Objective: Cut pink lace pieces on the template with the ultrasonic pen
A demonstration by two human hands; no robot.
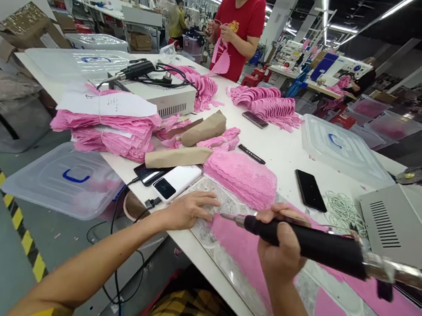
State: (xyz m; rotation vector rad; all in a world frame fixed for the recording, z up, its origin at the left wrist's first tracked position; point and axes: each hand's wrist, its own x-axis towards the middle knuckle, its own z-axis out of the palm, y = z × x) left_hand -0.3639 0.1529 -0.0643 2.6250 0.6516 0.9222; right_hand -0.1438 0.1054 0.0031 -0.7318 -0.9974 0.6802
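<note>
My right hand [280, 246] is wrapped round a black handheld cutting tool [311, 244] with a metal tip [227, 217] pointing left. The tip rests on pink lace fabric [240, 241] spread over a glass plate [221, 204] at the table's near edge. My left hand [186, 209] lies flat on the glass and lace just left of the tip, fingers stretched. A stack of cut pink lace pieces [242, 179] sits just behind the hands.
A white power bank [176, 182] and phones [310, 189] lie close by. Bundles of pink pieces [108, 127], a white control box [165, 95], a grey box [400, 223] and plastic lids [343, 149] crowd the table. A person in red [240, 25] stands opposite holding pink fabric.
</note>
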